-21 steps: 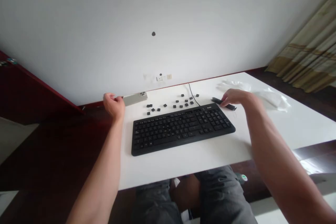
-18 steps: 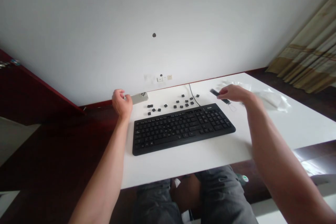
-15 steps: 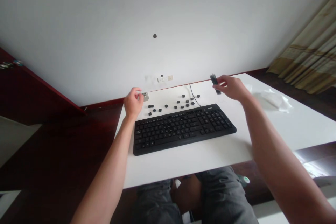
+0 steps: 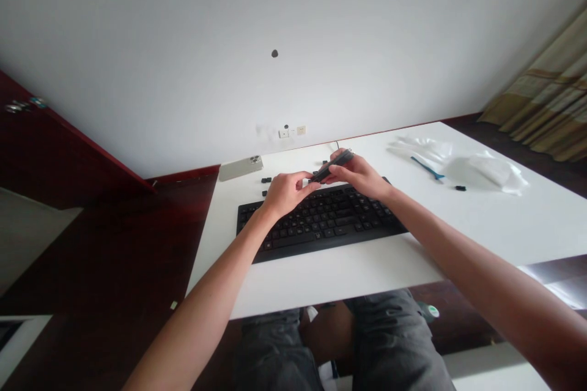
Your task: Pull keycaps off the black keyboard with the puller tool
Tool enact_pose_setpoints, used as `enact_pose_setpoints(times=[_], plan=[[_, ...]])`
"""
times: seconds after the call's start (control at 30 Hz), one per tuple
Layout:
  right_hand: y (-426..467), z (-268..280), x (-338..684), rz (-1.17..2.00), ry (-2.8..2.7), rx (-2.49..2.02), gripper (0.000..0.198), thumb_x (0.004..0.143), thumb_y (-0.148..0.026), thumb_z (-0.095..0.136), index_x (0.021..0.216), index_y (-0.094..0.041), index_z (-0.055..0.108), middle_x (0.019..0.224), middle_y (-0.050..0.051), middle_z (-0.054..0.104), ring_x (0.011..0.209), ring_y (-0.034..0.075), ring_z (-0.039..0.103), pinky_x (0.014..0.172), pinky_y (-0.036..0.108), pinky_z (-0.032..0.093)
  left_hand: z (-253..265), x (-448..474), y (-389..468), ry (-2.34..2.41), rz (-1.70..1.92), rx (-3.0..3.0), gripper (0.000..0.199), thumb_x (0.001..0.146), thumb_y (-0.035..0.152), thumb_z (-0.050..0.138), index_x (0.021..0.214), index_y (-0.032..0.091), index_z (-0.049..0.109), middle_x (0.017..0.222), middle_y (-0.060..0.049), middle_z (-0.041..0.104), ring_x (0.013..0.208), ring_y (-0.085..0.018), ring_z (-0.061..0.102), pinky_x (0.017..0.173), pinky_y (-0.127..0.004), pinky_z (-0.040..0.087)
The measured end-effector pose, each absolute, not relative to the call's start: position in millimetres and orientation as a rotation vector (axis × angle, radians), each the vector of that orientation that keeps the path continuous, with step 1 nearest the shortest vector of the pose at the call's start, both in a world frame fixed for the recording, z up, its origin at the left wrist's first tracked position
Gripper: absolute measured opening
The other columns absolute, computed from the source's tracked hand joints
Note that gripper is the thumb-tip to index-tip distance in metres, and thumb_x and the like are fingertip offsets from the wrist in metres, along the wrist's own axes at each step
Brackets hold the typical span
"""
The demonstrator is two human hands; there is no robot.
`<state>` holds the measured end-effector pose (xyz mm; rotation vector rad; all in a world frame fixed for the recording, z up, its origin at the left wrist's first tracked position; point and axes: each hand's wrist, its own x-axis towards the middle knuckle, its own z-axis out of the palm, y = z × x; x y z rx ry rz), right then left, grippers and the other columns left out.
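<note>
First, on the left of the white bench [image 4: 293,290] lies a pale phone [image 4: 239,168], lenses up, with a few loose black keycaps [image 4: 266,180] just beside it. Next, the left grip [image 4: 285,194] pinches the lower end of a slim black object [image 4: 334,165], which tilts up rightward above the back of the black keyboard [image 4: 339,217]. The right grip [image 4: 361,175] is closed around its upper part. Farther right lie a thin blue tool [image 4: 427,168], a small black piece [image 4: 460,188] and crumpled plastic [image 4: 499,172].
</note>
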<state>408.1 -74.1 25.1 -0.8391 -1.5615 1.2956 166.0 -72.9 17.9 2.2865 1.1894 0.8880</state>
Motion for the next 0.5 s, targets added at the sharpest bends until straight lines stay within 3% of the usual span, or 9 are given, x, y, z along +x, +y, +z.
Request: enact_pose_setpoints(times=[0.17,0.3,0.5], plan=[[-71,23,412,1.312,-1.515,-0.855,0.045,0.089,-0.059,0.077,0.111,-0.023,0.065,0.11,0.007,0.075,0.096,0.024,0.074,0.092,0.043,0.061,17,167,-72,1.107,0.921,2.215,0.049,0.093,0.066,0.067,0.091,0.019,0.082,0.058,0.003,0.056,0.056,-0.012,0.041,0.059,-0.027,0.032],[-75,25,408,1.301,-1.734,-0.852,0.037,0.085,-0.048,0.082,0.109,-0.022,0.072,0.099,0.004,0.073,0.089,0.02,0.069,0.084,0.038,0.058,15,171,-75,1.03,0.903,2.228,0.047,0.095,0.063,0.067,0.083,0.019,0.08,0.064,0.002,0.062,0.059,-0.012,0.045,0.061,-0.027,0.033],[-76,33,411,1.27,-1.851,-0.915,0.029,0.079,-0.042,0.084,0.096,-0.022,0.072,0.095,0.004,0.076,0.091,0.022,0.07,0.086,0.04,0.056,15,168,-73,1.096,0.858,2.319,0.044,0.091,0.063,0.072,0.082,0.02,0.076,0.059,0.004,0.053,0.056,-0.011,0.042,0.06,-0.027,0.032]])
